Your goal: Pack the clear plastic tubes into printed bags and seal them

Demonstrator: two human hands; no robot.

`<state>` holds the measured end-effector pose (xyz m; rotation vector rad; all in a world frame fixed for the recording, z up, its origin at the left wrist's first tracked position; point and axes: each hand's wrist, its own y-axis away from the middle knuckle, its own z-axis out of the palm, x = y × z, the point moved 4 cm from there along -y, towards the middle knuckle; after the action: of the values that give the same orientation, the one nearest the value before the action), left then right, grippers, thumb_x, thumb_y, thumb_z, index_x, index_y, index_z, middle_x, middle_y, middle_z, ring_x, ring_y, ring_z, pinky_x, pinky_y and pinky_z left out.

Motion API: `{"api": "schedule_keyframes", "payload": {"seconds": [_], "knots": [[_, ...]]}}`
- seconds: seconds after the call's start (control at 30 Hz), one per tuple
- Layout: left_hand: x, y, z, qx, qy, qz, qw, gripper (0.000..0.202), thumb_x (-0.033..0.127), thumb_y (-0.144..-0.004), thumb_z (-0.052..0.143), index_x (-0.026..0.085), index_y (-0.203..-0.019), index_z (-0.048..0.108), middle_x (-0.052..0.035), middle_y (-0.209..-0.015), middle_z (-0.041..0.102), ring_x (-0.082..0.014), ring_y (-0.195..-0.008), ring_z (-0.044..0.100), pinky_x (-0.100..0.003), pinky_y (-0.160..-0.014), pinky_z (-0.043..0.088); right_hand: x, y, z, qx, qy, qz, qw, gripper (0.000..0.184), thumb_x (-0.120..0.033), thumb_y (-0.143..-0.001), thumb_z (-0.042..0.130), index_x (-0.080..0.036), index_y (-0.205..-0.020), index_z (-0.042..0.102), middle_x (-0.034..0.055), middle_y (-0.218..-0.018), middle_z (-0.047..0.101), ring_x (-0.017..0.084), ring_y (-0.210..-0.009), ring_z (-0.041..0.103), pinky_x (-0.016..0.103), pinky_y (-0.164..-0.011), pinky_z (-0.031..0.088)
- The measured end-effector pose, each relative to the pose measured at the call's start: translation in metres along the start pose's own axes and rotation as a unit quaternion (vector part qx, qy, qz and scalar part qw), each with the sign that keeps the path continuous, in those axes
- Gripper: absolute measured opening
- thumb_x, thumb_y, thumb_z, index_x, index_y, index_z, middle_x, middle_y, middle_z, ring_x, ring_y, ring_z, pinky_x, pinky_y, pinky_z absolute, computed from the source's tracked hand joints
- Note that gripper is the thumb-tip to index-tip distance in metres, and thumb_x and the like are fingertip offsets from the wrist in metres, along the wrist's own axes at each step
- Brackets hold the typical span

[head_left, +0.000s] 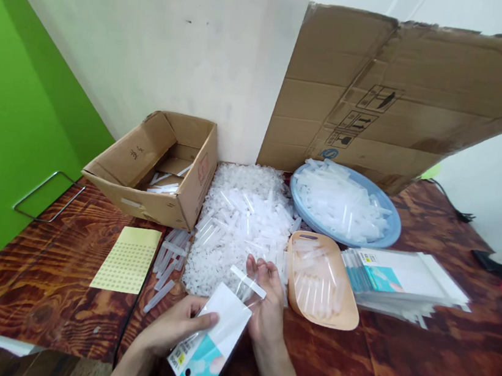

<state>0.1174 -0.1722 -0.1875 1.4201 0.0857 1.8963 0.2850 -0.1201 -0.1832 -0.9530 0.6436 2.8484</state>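
Note:
My left hand [182, 324] grips a clear packaging bag [218, 325] with a white and teal printed card inside, the thumb lying across its front. The teal end tilts down toward me. At the upper end, the bag's clear flap with a white strip [248, 281] stands out from the card. My right hand [269, 304] is at this flap, its fingers curled up against the clear film. Just beyond both hands spreads a heap of small translucent plastic pieces [241, 224], tube-like ones among tiny round ones. Loose translucent tubes [166, 272] lie left of the heap.
An open cardboard box [195, 190] stands back left, near a yellow sticker sheet [125, 261]. Right are a blue basin [391, 225] and a peach tray [346, 308], both holding translucent tubes, and a stack of bags [410, 280]. A large carton [363, 73] leans behind.

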Motion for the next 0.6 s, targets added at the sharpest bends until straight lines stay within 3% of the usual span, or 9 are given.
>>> {"api": "schedule_keyframes", "payload": {"seconds": [0.1,0.2,0.27,0.37,0.5,0.6], "knots": [[-0.002,0.000,0.000,0.006,0.007,-0.006,1.000,0.046,0.054,-0.079,0.076,0.009,-0.084,0.071,-0.0025,-0.067,0.062,-0.0079,-0.053,0.045,-0.018,-0.049,0.031,0.009,0.006,-0.005,-0.015,0.034,0.016,0.999,0.028,-0.038,-0.082,0.082,-0.025,-0.091,0.058,-0.0010,-0.097,0.071,0.024,-0.114,0.068,0.040,-0.103,0.050],[-0.002,-0.001,-0.002,0.040,0.012,-0.011,0.999,0.049,0.058,-0.079,0.075,0.009,-0.081,0.070,-0.0013,-0.064,0.060,-0.0080,-0.052,0.044,-0.018,-0.049,0.030,0.010,0.012,-0.009,-0.073,0.106,0.030,0.991,0.026,-0.049,-0.091,0.069,-0.025,-0.098,0.061,0.0070,-0.116,0.073,0.028,-0.116,0.066,0.045,-0.100,0.050],[-0.002,-0.001,-0.006,0.059,0.013,-0.013,0.998,0.051,0.060,-0.078,0.075,0.009,-0.082,0.070,-0.0011,-0.064,0.059,-0.0086,-0.052,0.045,-0.018,-0.049,0.030,0.008,0.015,-0.013,-0.122,0.159,0.028,0.979,0.028,-0.050,-0.093,0.066,-0.025,-0.107,0.065,0.0098,-0.129,0.069,0.030,-0.122,0.062,0.047,-0.104,0.047],[0.001,0.000,-0.012,0.068,-0.005,-0.008,0.998,0.052,0.061,-0.078,0.074,0.010,-0.085,0.071,-0.0018,-0.068,0.059,-0.0098,-0.056,0.046,-0.019,-0.051,0.031,0.001,0.016,-0.022,-0.177,0.269,0.003,0.947,0.031,-0.046,-0.095,0.065,-0.025,-0.117,0.070,0.0093,-0.133,0.067,0.031,-0.127,0.057,0.048,-0.113,0.038],[0.009,0.003,-0.017,0.033,-0.066,0.032,0.997,0.048,0.059,-0.081,0.072,0.010,-0.083,0.070,-0.0013,-0.070,0.058,-0.0112,-0.061,0.045,-0.020,-0.053,0.029,-0.004,0.019,-0.019,-0.286,0.325,0.036,0.901,0.047,-0.057,-0.101,0.046,-0.024,-0.119,0.075,0.0104,-0.128,0.069,0.033,-0.131,0.053,0.049,-0.115,0.033],[0.016,0.004,-0.017,0.013,-0.108,0.067,0.992,0.049,0.059,-0.082,0.071,0.010,-0.080,0.069,-0.0002,-0.068,0.055,-0.0112,-0.061,0.042,-0.021,-0.054,0.027,-0.013,0.021,-0.008,-0.322,0.303,0.030,0.896,0.062,-0.060,-0.104,0.024,-0.025,-0.123,0.072,0.0113,-0.119,0.070,0.031,-0.116,0.061,0.047,-0.106,0.043]]}}
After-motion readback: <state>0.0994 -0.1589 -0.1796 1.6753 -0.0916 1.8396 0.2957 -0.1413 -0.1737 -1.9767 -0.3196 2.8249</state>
